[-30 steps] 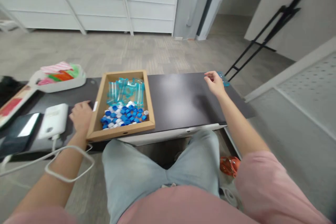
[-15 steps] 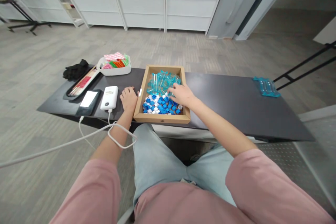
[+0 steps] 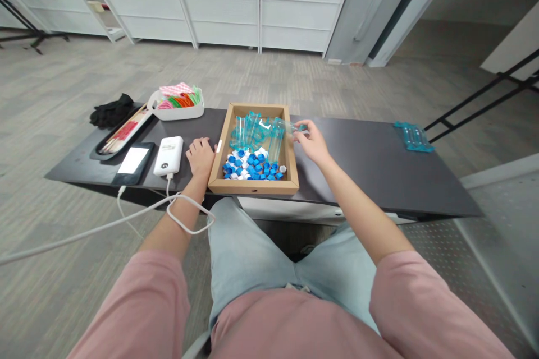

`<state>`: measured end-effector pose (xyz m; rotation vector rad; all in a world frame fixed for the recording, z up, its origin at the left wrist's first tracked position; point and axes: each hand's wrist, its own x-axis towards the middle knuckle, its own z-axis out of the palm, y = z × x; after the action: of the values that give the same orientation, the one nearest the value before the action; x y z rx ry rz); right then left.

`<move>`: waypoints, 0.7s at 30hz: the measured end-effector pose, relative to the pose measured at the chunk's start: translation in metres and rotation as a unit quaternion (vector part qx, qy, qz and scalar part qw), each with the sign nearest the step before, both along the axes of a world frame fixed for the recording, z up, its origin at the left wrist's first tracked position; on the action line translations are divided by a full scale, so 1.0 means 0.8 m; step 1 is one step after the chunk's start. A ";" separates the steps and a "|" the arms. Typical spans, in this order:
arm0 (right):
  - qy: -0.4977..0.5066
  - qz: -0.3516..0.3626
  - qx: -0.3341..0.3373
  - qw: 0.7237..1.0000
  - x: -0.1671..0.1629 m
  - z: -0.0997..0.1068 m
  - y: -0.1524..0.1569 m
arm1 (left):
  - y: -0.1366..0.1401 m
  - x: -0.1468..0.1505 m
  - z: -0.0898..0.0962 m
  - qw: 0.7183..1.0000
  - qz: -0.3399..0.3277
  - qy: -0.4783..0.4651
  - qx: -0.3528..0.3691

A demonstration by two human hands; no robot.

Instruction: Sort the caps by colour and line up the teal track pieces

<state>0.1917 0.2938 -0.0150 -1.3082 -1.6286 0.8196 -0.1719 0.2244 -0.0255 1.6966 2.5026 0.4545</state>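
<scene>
My right hand [image 3: 312,143] is closed on one end of a clear plastic tube with teal parts [image 3: 287,125], held over the right rim of a cardboard box [image 3: 254,187]. The tube's far end reaches over the box's inside. More clear and teal tubes [image 3: 248,130] lie in the back half of the box. Blue and white hexagonal caps [image 3: 252,165] are piled in its front half. My left hand [image 3: 201,157] lies palm down on the table by the box's left wall, fingers stretched out, holding nothing.
Left of my left hand are a white power bank [image 3: 169,154] with a cable and a dark phone [image 3: 133,162]. Behind them sit a black tray of sticks [image 3: 124,133], a white tray [image 3: 179,114] and black cloth [image 3: 113,111]. A teal rack [image 3: 415,137] stands far right on the dark table [image 3: 357,162].
My right hand has moved from inside the box to its right rim, lifting a clear tube. My left hand stays beside the box. The whole view has shifted slightly.
</scene>
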 end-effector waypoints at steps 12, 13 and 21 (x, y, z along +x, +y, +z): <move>0.063 -0.015 -0.012 0.998 0.065 -0.016 -0.005 | -0.001 0.001 0.007 1.000 0.009 -0.003 -0.011; 0.045 -0.013 -0.002 0.999 0.069 -0.017 -0.007 | -0.001 0.001 0.008 1.000 0.010 -0.004 -0.015; -0.108 -0.044 0.033 0.993 0.107 -0.032 -0.038 | -0.004 0.006 0.014 1.000 0.014 0.012 -0.020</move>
<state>0.2770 0.2633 -0.0403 -1.4512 -1.7358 0.5809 -0.1675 0.2216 -0.0147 1.6633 2.5381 0.3853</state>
